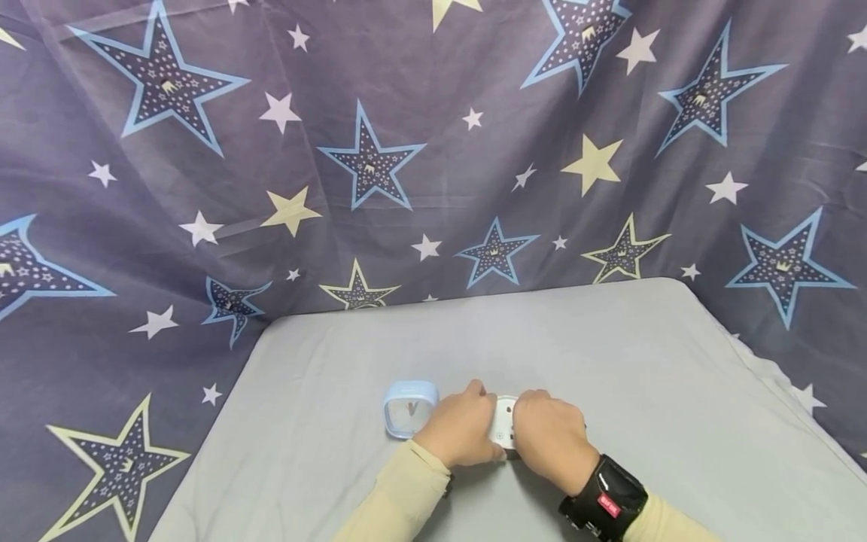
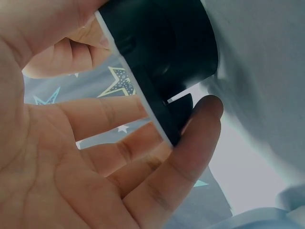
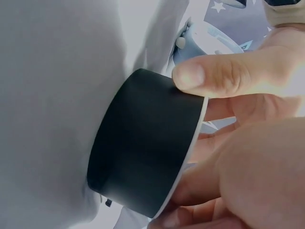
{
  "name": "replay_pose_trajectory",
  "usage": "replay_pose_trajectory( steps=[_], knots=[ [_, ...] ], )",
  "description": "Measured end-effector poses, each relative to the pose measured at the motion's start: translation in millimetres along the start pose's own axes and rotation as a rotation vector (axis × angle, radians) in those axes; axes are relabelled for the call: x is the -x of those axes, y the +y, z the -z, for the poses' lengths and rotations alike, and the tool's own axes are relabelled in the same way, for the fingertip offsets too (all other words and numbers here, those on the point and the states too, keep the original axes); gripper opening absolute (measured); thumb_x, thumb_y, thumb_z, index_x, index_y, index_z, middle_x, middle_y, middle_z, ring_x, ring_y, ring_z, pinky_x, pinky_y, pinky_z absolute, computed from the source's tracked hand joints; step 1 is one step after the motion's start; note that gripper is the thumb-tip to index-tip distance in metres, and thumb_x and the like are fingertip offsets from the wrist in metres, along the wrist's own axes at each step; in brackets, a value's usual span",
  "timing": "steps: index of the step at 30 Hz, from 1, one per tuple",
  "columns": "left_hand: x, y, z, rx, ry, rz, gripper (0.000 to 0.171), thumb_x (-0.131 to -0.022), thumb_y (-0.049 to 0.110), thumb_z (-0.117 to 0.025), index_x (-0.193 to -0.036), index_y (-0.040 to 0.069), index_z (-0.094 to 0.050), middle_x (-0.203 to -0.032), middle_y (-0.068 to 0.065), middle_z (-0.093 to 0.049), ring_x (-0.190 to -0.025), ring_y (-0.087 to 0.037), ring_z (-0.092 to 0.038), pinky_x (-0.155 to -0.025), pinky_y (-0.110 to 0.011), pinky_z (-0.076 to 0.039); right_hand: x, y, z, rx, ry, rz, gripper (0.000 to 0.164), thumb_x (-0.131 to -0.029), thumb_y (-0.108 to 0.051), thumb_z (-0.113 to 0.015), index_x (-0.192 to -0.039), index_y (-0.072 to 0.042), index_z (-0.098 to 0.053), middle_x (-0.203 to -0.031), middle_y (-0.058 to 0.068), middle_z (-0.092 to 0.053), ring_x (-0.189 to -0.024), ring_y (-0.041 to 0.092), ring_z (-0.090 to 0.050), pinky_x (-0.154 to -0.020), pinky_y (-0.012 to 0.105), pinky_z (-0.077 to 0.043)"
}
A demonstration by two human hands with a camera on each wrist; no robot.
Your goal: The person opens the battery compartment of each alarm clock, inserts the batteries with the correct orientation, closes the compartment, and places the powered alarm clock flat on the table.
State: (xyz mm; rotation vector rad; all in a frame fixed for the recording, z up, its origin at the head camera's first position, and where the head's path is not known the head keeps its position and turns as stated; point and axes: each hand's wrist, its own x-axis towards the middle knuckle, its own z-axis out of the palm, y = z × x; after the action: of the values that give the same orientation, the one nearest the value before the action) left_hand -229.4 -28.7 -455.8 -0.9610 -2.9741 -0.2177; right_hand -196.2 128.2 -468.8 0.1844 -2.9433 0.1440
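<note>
Both hands are on a small black-bodied device with a white face, which bears a few small dark marks. Its kind is not clear. My left hand grips its left side, the thumb against the black body and a finger at the lower edge in the left wrist view. From the right, my right hand holds the rim with curled fingers, covering part of the face. The body tilts close to the grey cloth. Beside my left hand stands a light-blue, rounded-square clock with dark hands on its face.
A grey cloth covers the tabletop. Behind and at both sides hangs a purple-grey curtain printed with stars. A black band is strapped round the right wrist.
</note>
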Motion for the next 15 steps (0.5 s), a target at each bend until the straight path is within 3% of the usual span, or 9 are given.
replay_pose_trajectory(
  steps=[7,15],
  knots=[
    [1.7,0.5,-0.4,0.014,-0.006,0.009,0.065,-0.062,0.046,-0.095,-0.112,0.009,-0.073,-0.106,-0.006,-0.061,-0.066,-0.011,-0.052,-0.059,-0.026,-0.046,0.9,2.9,2.0,-0.032,-0.024,0.021,0.022,-0.081,-0.013,-0.075,-0.074,-0.008,-0.055,-0.066,0.003,-0.046,-0.051,0.018,-0.046,-0.038,0.036,-0.04],
    [0.7,0.9,1.2,0.018,-0.008,0.019,0.068,-0.063,0.046,-0.095,-0.114,0.007,-0.072,-0.106,-0.006,-0.061,-0.066,-0.011,-0.052,-0.059,-0.025,-0.047,0.6,5.0,1.5,-0.012,0.007,0.042,0.021,-0.081,-0.009,-0.072,-0.074,-0.008,-0.053,-0.067,0.004,-0.044,-0.051,0.019,-0.045,-0.038,0.038,-0.041]
  ],
)
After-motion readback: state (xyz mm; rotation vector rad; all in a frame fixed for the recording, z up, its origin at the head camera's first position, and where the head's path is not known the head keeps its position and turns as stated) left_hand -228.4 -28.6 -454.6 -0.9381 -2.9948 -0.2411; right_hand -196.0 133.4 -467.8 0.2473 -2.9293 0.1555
